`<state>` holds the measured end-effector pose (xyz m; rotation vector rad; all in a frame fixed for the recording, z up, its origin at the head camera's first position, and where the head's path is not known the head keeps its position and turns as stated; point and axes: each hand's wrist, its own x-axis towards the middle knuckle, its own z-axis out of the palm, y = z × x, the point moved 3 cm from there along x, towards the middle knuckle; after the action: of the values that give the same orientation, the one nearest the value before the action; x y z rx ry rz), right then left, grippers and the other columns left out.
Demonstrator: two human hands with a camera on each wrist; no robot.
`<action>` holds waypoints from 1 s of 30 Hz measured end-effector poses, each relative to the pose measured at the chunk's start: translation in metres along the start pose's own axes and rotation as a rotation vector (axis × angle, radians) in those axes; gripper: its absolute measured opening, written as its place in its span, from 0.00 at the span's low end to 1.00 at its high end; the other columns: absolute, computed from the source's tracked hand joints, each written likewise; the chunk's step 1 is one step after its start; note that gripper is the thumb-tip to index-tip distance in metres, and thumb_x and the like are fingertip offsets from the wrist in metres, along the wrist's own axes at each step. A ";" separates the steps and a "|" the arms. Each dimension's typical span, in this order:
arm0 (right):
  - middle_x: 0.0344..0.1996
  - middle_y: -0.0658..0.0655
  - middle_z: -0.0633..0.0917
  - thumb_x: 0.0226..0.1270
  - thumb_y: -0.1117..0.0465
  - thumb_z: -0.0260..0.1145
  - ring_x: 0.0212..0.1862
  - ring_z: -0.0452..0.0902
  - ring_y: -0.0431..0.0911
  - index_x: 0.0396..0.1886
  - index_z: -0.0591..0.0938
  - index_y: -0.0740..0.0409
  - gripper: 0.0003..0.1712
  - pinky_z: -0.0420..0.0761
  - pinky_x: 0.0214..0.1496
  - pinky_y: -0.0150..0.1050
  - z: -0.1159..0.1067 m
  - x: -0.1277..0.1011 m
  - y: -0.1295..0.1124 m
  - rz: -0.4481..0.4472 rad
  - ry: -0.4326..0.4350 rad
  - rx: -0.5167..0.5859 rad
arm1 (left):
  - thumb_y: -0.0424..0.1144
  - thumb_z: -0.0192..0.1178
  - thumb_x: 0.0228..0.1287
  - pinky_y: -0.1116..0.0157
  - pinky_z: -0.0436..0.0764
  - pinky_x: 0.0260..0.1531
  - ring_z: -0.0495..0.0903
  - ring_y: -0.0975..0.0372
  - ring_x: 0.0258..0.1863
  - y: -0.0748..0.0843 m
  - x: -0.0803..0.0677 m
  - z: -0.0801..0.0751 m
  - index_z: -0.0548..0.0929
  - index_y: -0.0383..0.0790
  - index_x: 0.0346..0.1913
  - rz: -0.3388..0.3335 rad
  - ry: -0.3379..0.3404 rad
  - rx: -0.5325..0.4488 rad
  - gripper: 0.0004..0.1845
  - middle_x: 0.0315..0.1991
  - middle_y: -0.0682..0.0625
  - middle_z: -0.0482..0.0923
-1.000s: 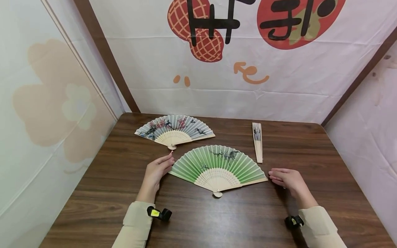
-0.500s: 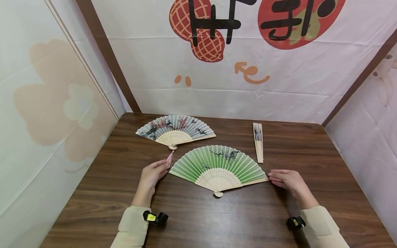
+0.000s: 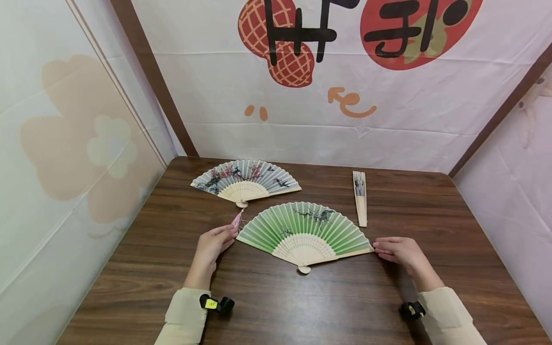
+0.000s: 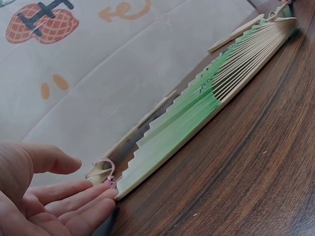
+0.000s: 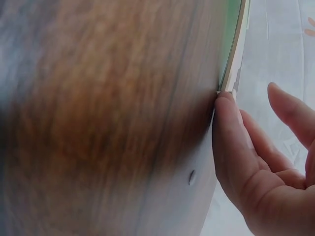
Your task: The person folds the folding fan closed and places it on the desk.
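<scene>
From the head view, the green fan (image 3: 304, 231) lay spread flat on the wooden table (image 3: 302, 306), near the middle, with the left hand (image 3: 212, 244) at its left end and the right hand (image 3: 398, 250) at its right end. Both hands looked relaxed, fingers extended, grasping nothing; each set of fingertips touched or nearly touched an outer stick. A blue-grey fan (image 3: 245, 180) lay open just behind it, its pink tassel (image 3: 236, 220) trailing toward the left hand, and a folded fan (image 3: 360, 197) lay well apart at the back right. In the left wrist view, the left hand's fingers (image 4: 74, 204) were straight and loose, their tips at the corner of the green fan (image 4: 197, 110) and the pink tassel (image 4: 109, 172). In the right wrist view, the right hand's fingertip (image 5: 225, 105) rested against the end of the fan's outer stick (image 5: 235, 54), the other fingers free. The fan was probably light, its pleated paper easily creased and its thin slats liable to snap, so the two stiffer outer sticks or the pivot at the base seemed the sound places to take hold.
</scene>
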<state>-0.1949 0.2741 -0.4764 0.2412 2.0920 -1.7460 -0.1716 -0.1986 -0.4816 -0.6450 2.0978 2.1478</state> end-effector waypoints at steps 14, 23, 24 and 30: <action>0.34 0.51 0.89 0.73 0.66 0.60 0.40 0.86 0.39 0.37 0.87 0.56 0.10 0.89 0.50 0.34 0.037 -0.015 0.012 0.076 -0.226 0.248 | 0.30 0.56 0.70 0.77 0.86 0.45 0.84 0.75 0.36 -0.005 -0.001 -0.004 0.74 0.23 0.63 -0.003 0.005 -0.025 0.21 0.49 0.47 0.87; 0.37 0.53 0.89 0.76 0.62 0.58 0.42 0.87 0.41 0.41 0.86 0.56 0.10 0.89 0.52 0.34 0.077 -0.020 0.019 0.166 -0.381 0.341 | 0.30 0.56 0.70 0.76 0.86 0.46 0.84 0.75 0.36 -0.007 -0.001 -0.002 0.74 0.23 0.63 0.003 0.008 -0.041 0.21 0.47 0.49 0.87; 0.37 0.52 0.89 0.76 0.62 0.58 0.42 0.87 0.41 0.41 0.86 0.56 0.10 0.89 0.52 0.34 0.079 -0.020 0.019 0.167 -0.387 0.341 | 0.30 0.55 0.71 0.76 0.86 0.46 0.84 0.75 0.36 -0.007 -0.001 -0.002 0.74 0.23 0.63 0.004 0.007 -0.040 0.21 0.48 0.49 0.87; 0.38 0.53 0.89 0.76 0.62 0.57 0.43 0.87 0.42 0.40 0.85 0.57 0.10 0.88 0.53 0.34 0.092 -0.023 0.020 0.181 -0.421 0.369 | 0.30 0.55 0.71 0.76 0.86 0.46 0.85 0.75 0.36 -0.007 -0.002 -0.002 0.74 0.23 0.63 0.003 0.007 -0.045 0.21 0.46 0.50 0.87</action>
<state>-0.1489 0.1912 -0.4975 0.1435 1.4084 -1.8680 -0.1669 -0.1996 -0.4876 -0.6549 2.0601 2.2039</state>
